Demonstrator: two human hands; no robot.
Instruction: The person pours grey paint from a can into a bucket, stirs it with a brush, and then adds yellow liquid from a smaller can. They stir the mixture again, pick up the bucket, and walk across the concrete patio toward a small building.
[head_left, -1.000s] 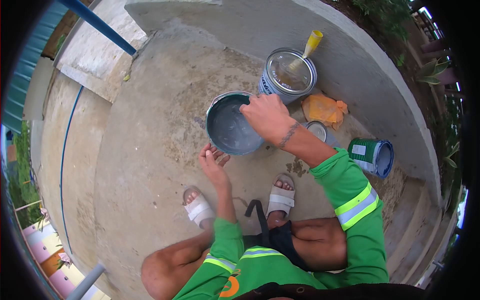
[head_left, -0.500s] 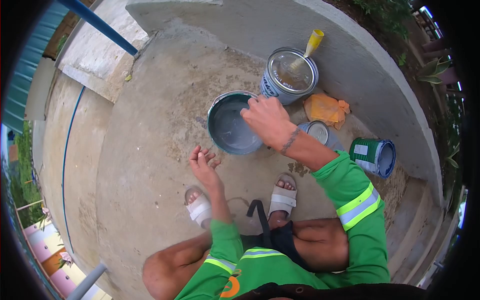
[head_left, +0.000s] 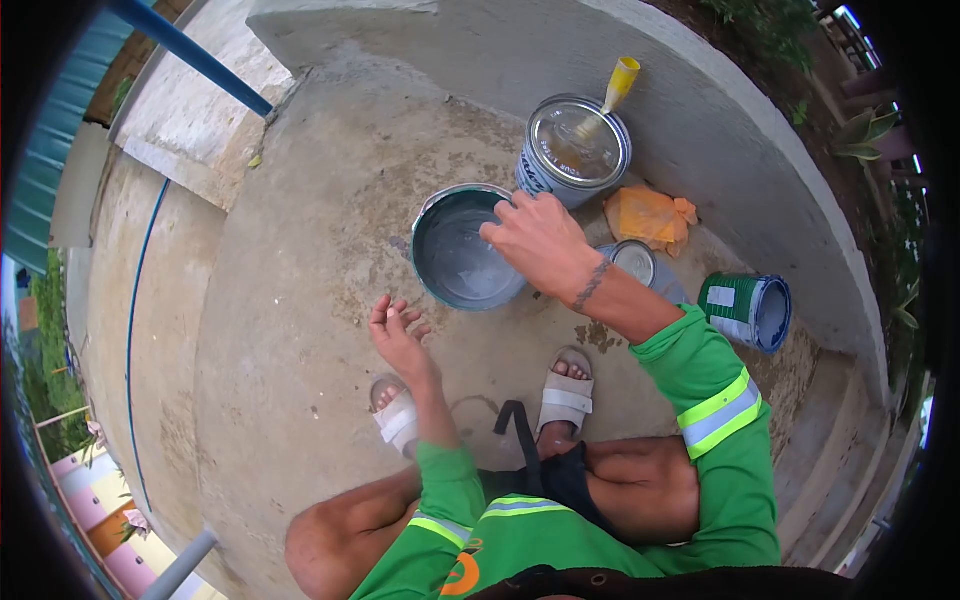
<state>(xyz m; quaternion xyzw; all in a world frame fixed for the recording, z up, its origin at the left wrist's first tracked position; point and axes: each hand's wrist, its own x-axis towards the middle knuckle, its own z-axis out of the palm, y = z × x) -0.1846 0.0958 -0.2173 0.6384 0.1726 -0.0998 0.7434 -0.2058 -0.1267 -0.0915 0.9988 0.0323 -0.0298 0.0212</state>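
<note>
My right hand [head_left: 545, 240] is closed in a fist over the right rim of a dark green bucket [head_left: 455, 203]. Whatever its fingers may grip is hidden behind the hand. Grey paint [head_left: 465, 262] coats the inside of the bucket, which stands upright on the concrete. My left hand [head_left: 402, 335] is held in the air at the near left of the bucket, apart from it, with fingers loosely curled and spread, holding nothing. Just behind my right hand stands a large lidded paint can [head_left: 572, 160], and a paintbrush with a yellow handle [head_left: 621, 85] lies across its lid.
An orange cloth [head_left: 650, 218] lies by the low concrete wall [head_left: 700, 130]. Near my right forearm are a smaller lidded can [head_left: 635, 262] and a green-and-white can [head_left: 745, 312], tilted over. Steps [head_left: 825, 440] lie at the right. A blue hose [head_left: 131, 330] runs along the left.
My left hand has shifted slightly left. My right hand stays over the bucket rim, its wrist turned a little. The cans and cloth stay in place.
</note>
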